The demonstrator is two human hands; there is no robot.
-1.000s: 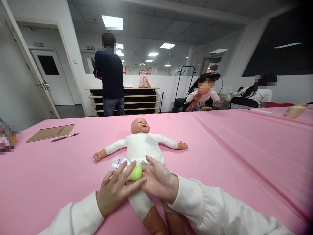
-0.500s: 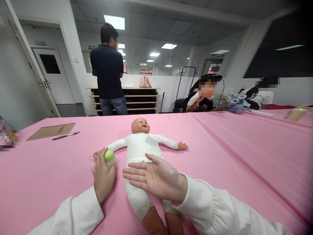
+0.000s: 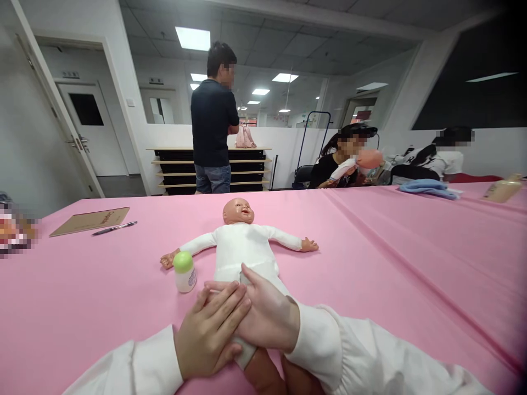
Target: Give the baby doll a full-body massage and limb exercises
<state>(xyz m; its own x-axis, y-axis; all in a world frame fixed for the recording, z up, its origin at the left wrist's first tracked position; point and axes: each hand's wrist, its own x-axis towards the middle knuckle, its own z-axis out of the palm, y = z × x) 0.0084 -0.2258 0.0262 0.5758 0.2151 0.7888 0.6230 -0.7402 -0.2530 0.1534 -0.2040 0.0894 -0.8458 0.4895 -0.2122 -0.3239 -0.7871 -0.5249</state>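
Note:
My left hand (image 3: 216, 332) lies flat across the fingers and palm of my right hand (image 3: 267, 312), palm to palm. Both have their fingers stretched out, and I see nothing held in either. Beneath them a baby doll (image 3: 245, 247) in a white suit lies on its back, arms spread, head at the far end. My hands cover its hips and part of its legs. Left of the doll's body, close to its hand, a small white jar (image 3: 185, 280) with a green lid stands upright on the pink cloth.
A pink cloth (image 3: 391, 307) covers the table. A brown notebook (image 3: 90, 220) and a pen (image 3: 114, 228) lie at left. At far right are a folded blue towel (image 3: 428, 188) and a tan bottle (image 3: 503, 189). One person (image 3: 214, 120) stands beyond the table; others sit at right, one holding a doll.
My left hand has let go of the jar, now standing on the cloth, and moved right onto my right palm. The standing person has shifted right. The seated person's doll has moved right.

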